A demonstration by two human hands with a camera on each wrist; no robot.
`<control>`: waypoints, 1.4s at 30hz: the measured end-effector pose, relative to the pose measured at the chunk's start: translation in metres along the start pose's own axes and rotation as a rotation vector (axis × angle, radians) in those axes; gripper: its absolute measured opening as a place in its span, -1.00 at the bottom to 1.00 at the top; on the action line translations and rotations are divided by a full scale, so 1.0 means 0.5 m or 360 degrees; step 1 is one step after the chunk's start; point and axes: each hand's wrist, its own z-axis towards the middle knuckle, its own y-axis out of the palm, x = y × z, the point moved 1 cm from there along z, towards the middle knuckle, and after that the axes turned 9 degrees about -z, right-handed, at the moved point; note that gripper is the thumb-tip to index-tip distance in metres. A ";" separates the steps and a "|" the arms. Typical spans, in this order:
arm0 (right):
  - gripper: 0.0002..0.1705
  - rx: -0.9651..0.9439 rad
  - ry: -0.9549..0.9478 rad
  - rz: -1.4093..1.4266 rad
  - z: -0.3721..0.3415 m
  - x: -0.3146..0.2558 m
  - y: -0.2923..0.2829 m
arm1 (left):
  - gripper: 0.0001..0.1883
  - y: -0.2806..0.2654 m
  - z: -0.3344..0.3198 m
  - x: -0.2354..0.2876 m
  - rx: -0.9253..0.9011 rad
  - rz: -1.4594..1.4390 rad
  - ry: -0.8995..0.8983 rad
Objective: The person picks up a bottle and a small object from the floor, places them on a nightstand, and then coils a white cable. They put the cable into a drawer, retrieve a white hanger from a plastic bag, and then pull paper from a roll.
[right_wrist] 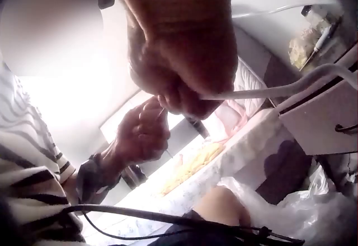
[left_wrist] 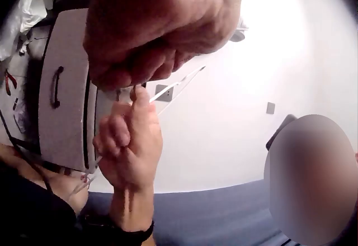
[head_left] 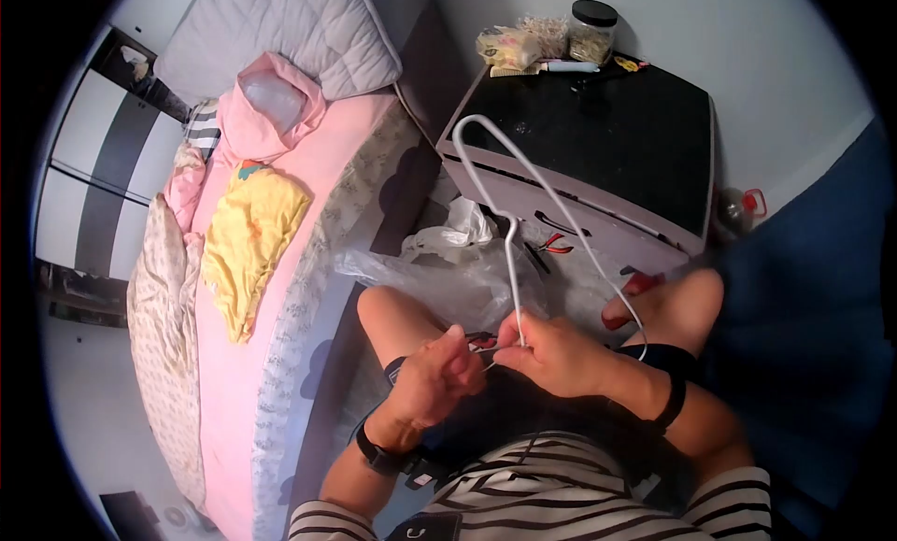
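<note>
A white wire clothes hanger, bent into a long open loop, stands up from my right hand. Thumb and fingers of that hand pinch its wire near the lower end. Close beside it, my left hand has its fingers curled round a thin wire that spans the small gap between the hands. A short tip of this wire sticks out below the left fingers in the right wrist view. Where it joins the hanger is hidden by the right fingers. Both hands are over the lap.
A bed with a yellow garment and pink cloth lies left. Ahead stands a black-topped cabinet with a jar and small items. Red-handled pliers and a clear plastic bag lie on the floor.
</note>
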 end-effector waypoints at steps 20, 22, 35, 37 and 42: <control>-0.72 -0.0052 0.0078 0.0080 0.007 0.086 -0.002 | -0.53 -0.031 0.043 0.063 0.0110 -0.0039 0.0342; -0.75 0.0213 -0.0096 -0.0211 -0.003 0.087 0.004 | -0.54 -0.031 0.045 0.056 0.0147 -0.0084 0.0398; -0.50 -0.0467 0.0428 0.0812 -0.048 0.152 -0.070 | -0.54 -0.100 -0.014 0.130 -0.0320 -0.0464 0.0738; -0.62 -0.0579 0.0510 0.0951 -0.055 0.131 -0.063 | -0.54 -0.097 -0.008 0.137 -0.0315 -0.0507 0.0735; -0.70 -0.0388 0.0555 0.1176 -0.057 0.116 -0.026 | -0.59 -0.067 -0.002 0.140 -0.0112 -0.0533 0.0859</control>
